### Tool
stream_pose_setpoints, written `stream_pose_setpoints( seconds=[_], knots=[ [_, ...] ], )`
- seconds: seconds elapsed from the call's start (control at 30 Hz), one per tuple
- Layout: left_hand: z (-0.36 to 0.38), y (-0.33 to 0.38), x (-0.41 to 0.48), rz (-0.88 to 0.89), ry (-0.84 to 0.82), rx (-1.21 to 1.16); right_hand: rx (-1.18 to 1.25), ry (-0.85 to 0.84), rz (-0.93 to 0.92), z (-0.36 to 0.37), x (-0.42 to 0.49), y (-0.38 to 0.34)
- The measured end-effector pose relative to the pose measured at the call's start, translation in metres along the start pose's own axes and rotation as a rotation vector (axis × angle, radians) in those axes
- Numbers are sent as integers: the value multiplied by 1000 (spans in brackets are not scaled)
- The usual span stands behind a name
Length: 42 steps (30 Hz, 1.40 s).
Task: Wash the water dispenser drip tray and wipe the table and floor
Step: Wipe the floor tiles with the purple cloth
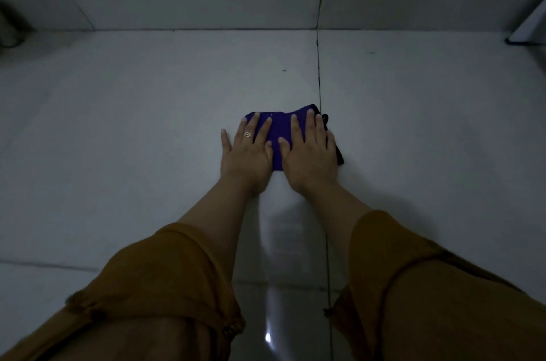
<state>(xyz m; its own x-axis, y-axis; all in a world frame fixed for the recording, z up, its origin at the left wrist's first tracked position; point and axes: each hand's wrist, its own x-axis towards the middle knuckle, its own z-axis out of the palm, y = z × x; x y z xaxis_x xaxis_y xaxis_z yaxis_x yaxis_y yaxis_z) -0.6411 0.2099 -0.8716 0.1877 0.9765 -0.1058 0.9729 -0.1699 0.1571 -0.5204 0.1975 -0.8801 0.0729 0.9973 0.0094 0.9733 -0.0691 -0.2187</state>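
With both palms laid flat, fingers spread, gripping nothing, I press left hand [246, 150] and right hand [308, 153] evenly on the purple cloth [276, 136], sweeping the tiled floor [133, 112] in overlapping near-to-far strokes.

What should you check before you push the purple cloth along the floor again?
1. Both hands on the cloth: ok. The left hand and right hand lie flat on the purple cloth.
2. Cloth flat on the floor: ok, it lies pressed on the tiled floor.
3. Path ahead free: ok, only a tiny dark speck lies before the wall base.
4. Sleeves out of the way: ok, the brown sleeves sit well back from the wrists.
5. Floor wet or dry: cannot tell; it only looks shiny.
6. Cloth clean underneath: cannot tell, hidden.
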Motion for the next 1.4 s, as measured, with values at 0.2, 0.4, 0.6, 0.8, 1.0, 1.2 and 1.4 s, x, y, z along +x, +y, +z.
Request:
stream_pose_setpoints(
  seconds=[0.2,0.4,0.6,0.8,1.0,1.2,1.4],
  knots=[
    [-7,-5,84,15,43,-1,-7,-5,-11,-2,86,5],
    [-18,-14,138,27,43,27,-32,-11,-5,-3,138,0],
    [-23,-16,155,-6,18,16,-11,-68,-17,-8,160,-2],
    [-21,-17,136,0,-8,-22,-32,-73,-36,-10,140,-2],
    [-17,-18,91,32,-6,-26,-16,-59,-11,-9,91,-8],
    [-15,-26,18,55,-63,-8,8,-60,25,-7,12,-27],
    [-11,-47,-72,24,-120,-26,46,-129,35,-4,-73,-58]
  ],
)
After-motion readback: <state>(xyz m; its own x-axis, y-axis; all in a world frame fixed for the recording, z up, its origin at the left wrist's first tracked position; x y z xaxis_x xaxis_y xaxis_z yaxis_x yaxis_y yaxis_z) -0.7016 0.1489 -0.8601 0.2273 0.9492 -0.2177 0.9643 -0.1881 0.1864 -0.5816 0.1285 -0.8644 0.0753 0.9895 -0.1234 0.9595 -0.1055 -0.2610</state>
